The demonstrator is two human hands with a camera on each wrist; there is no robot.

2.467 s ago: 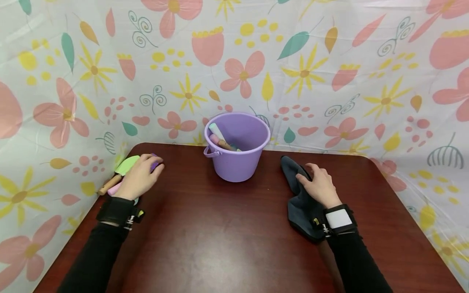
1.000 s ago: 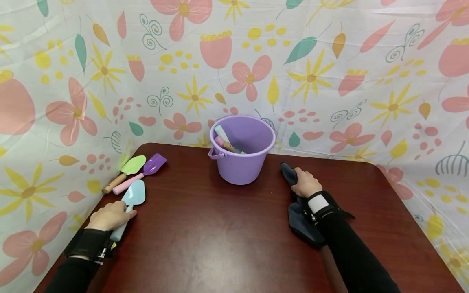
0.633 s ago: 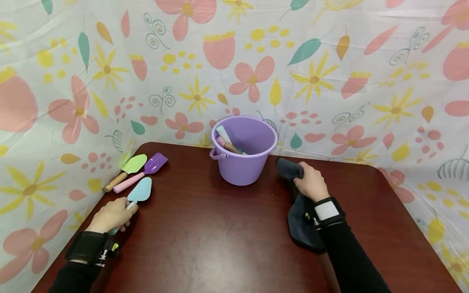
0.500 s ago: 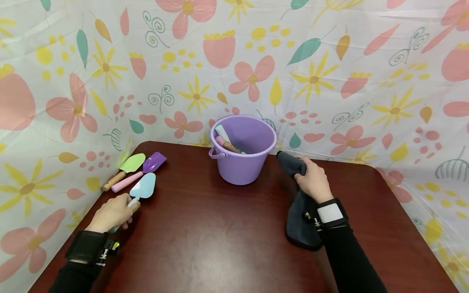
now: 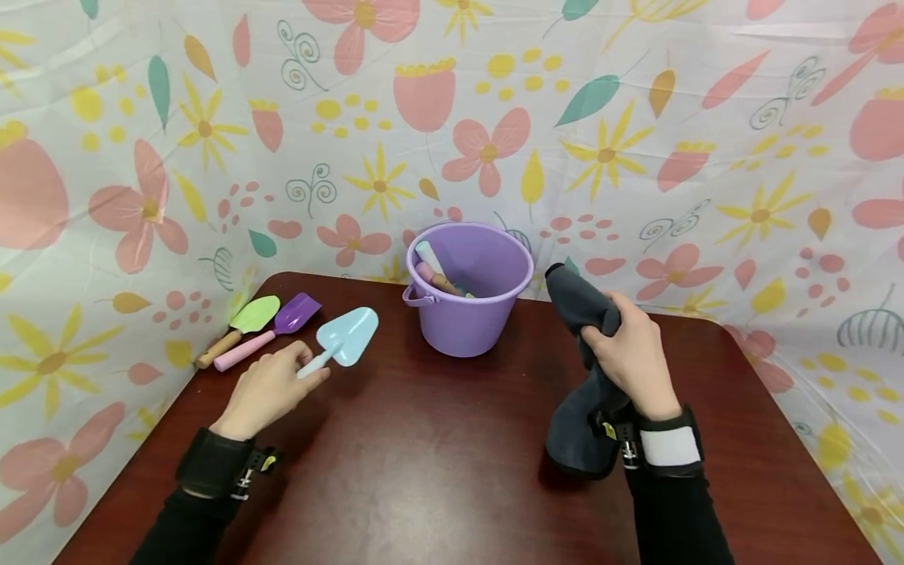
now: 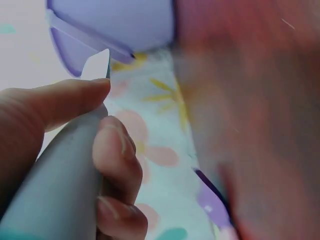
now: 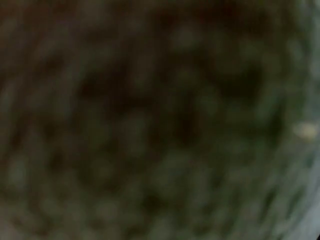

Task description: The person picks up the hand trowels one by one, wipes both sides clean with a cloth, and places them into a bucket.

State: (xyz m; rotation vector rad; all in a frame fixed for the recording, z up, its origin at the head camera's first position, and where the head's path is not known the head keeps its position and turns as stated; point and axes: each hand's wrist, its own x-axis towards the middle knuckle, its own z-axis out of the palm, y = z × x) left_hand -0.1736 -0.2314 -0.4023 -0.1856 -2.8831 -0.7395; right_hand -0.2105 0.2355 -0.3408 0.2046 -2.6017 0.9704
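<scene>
My left hand grips the handle of a light blue toy trowel, which is raised above the table with its blade pointing toward the bucket. In the left wrist view, thumb and fingers wrap the trowel's pale handle. My right hand holds a soft dark grey-blue fabric piece with black edging, bunched at its narrow middle. Its upper end stands up and its wider end hangs low over the table. Only dark, blurred fabric fills the right wrist view.
A purple bucket stands at the back middle, with several tool handles inside. A green trowel with a wooden handle and a purple shovel with a pink handle lie at the table's left edge. Floral sheeting surrounds the back and sides.
My left hand went from the purple shovel to the light blue trowel, gripped it, and has carried it up and right. My right hand took hold of the fabric piece and raised it.
</scene>
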